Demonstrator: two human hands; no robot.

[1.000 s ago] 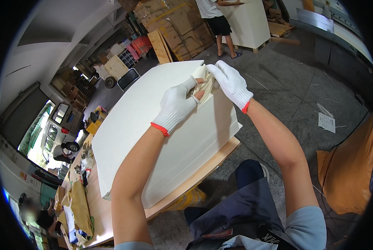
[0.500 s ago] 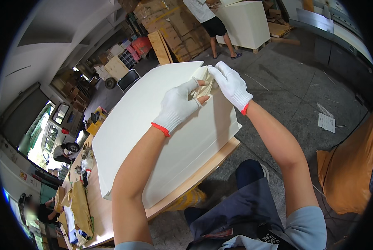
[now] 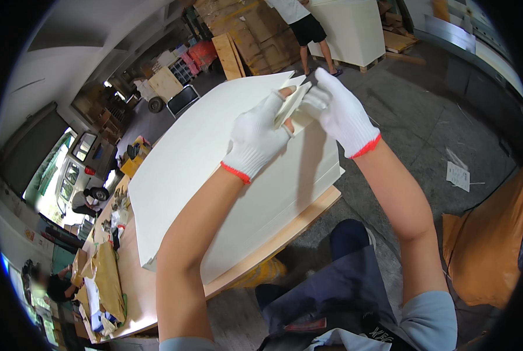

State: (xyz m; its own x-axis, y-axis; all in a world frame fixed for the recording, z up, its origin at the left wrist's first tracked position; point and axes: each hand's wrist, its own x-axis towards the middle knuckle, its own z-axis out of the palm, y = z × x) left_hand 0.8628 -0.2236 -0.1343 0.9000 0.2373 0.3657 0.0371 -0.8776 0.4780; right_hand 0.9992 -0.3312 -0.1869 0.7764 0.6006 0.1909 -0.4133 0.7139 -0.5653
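Two hands (image 3: 299, 120) pinching sheet corner (image 3: 290, 102), pointing away, stack (image 3: 214, 169) lengthwise

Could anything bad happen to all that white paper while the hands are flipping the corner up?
Maybe. The left hand and right hand in white knit gloves pinch lifted corner sheets of the big white paper stack; the sheets could crease or tear. The stack juts past the wooden table edge, so pulling might slide sheets onto the grey concrete floor.

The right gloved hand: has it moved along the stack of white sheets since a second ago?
No. The right hand stays at the far corner of the stack of white sheets, beside the left hand, pinching a sheet corner.
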